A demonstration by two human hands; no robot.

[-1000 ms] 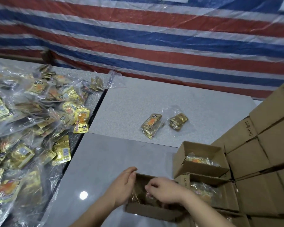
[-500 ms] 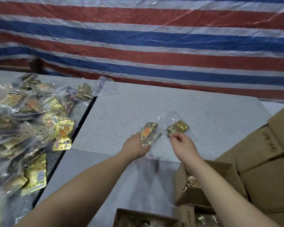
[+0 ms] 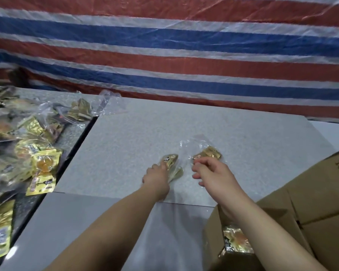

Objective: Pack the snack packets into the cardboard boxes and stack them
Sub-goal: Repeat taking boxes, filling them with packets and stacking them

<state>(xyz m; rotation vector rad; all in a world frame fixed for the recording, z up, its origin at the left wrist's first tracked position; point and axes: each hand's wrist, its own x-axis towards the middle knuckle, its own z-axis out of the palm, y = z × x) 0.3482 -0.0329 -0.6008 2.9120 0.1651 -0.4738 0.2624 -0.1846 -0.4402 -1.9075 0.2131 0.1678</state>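
Your left hand (image 3: pixel 158 178) lies on a gold foil snack packet (image 3: pixel 171 160) sealed in clear crinkled plastic, its grip pressed flat on the packet's near end. The packet is oblong, its long axis running away from you and slightly right, on the speckled grey table (image 3: pixel 125 145). Your right hand (image 3: pixel 213 173) touches a second packet (image 3: pixel 210 153), squarer and gold-brown, just beside the first; its grip is loosely curled, and you cannot tell whether it pinches the wrapper. An open cardboard box (image 3: pixel 213 231) at lower right holds another shiny packet. More lie heaped at left.
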